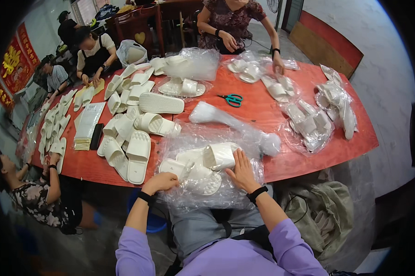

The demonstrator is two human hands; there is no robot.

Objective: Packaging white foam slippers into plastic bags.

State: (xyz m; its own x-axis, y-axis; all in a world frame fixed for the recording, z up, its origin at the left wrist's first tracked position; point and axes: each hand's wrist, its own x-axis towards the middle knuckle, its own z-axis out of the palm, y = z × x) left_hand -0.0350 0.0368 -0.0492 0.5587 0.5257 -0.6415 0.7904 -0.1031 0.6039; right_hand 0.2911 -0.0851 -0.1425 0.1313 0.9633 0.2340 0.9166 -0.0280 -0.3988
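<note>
Steadies white slippers (219, 156) amid clear plastic (193, 198) at the red surface's (304, 163) six o'clock; rests the right hand (242, 170) at their three o'clock with fingers open, seemingly to prevent sliding; curls the left hand (163, 182) at eight, unclear whether gripping.

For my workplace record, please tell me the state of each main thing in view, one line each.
Nearest slippers: partly under clear plastic
Left hand: fingers curled, by the plastic
Right hand: open, fingers extended
Teal-handled scissors: lying on table
Long plastic bundle: bunched, narrow-waisted
Upturned slipper: sole up
Left-side slippers: piled, unbagged
Right-side slippers: in clear plastic
Sack: slumped, crumpled
</note>
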